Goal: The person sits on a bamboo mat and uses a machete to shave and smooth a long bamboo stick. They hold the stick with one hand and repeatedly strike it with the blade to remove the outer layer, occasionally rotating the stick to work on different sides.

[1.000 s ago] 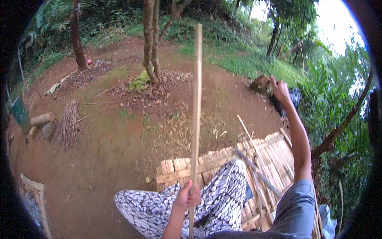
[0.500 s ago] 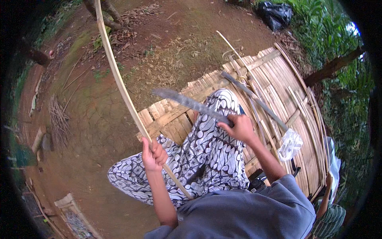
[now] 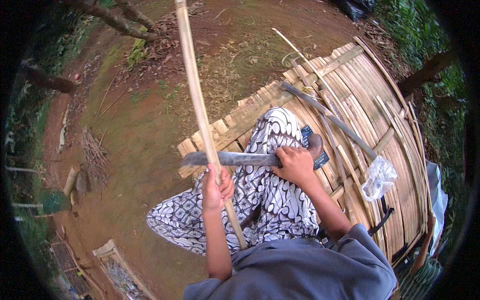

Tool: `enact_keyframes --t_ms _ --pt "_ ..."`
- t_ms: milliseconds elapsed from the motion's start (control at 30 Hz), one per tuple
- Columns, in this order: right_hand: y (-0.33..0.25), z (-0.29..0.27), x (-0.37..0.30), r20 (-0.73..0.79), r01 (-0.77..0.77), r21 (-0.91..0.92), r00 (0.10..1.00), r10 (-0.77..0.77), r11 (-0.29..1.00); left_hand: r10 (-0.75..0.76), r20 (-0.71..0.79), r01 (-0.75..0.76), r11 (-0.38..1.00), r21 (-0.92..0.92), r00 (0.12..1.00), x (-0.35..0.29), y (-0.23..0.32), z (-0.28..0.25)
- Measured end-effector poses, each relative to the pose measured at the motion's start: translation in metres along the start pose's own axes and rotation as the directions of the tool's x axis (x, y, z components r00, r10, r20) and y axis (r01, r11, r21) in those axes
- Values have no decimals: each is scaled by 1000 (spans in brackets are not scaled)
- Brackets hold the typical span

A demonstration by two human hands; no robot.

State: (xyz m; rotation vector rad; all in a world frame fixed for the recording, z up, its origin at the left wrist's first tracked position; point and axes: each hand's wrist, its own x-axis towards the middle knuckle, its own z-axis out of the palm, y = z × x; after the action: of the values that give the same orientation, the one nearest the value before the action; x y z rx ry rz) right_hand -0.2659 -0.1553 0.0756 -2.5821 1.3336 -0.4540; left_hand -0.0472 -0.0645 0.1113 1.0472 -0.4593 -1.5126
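Observation:
My left hand (image 3: 218, 191) is wrapped round a long pale bamboo strip (image 3: 194, 92). The strip's lower end rests against my shirt front, and its upper part runs out of view at the top. In my right hand (image 3: 298, 166) is a machete (image 3: 242, 159), its brown rounded handle end poking out past my fist. The blade lies almost level above my lap and crosses the strip just beyond my left hand. There the strip hides part of the blade, and whether the two touch I cannot tell. Below both hands are my crossed legs in patterned black-and-white cloth (image 3: 282, 207).
I sit on a slatted bamboo platform (image 3: 387, 100). On it lie loose strips, a long grey bar-like piece (image 3: 332, 119), a clear plastic bag (image 3: 378, 180) and a blue patterned item (image 3: 320, 160). Another person's arm (image 3: 425, 245) shows at lower right. Left, a twig pile (image 3: 94, 160) lies on soil.
The machete has swung down and left from above my right knee, so its blade now crosses the bamboo strip. My view has shifted; both hands keep their holds.

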Motion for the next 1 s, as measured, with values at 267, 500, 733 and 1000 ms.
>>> enact_keyframes --t_ms 267,500,733,1000 --pt "2 -28 12 6 -392 544 886 463 742 56 -1 -56 995 -78 998 -22 5 21" --pt "10 -42 -20 -48 -182 660 958 282 729 45 195 11 961 -275 980 -30 2 19" --pt "-30 -67 -11 -134 210 389 976 -171 897 223 -157 -183 954 237 962 -39 -7 59" --pt "33 -99 87 -252 -4 469 958 138 883 354 -69 -331 916 228 933 -54 15 66"
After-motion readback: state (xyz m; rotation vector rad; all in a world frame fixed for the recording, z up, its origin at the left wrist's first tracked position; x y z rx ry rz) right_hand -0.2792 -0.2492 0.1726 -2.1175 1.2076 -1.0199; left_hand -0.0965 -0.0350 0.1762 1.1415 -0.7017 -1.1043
